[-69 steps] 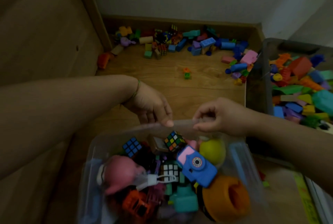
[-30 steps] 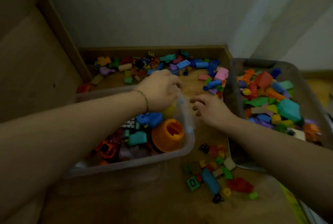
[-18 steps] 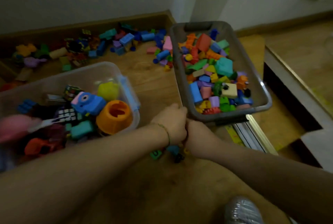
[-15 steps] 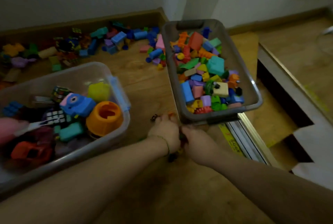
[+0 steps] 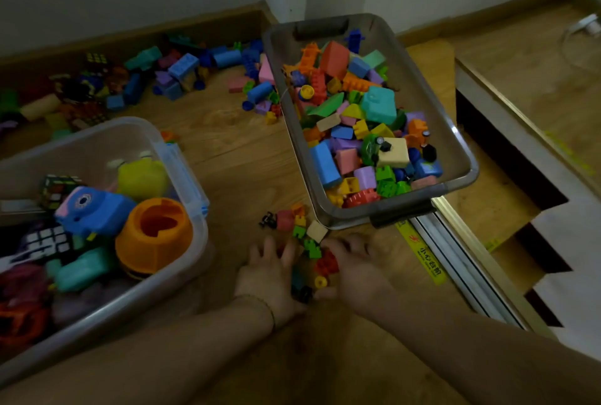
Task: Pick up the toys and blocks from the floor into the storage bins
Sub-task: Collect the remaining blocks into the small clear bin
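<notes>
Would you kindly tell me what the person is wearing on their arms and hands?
Both forearms are bare, with no sleeve in view. Neither the left hand nor the right hand is gloved. A thin bracelet circles the left wrist; no watch shows.

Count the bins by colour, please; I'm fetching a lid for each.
Clear bin: 1
Grey bin: 1
Total: 2
</notes>
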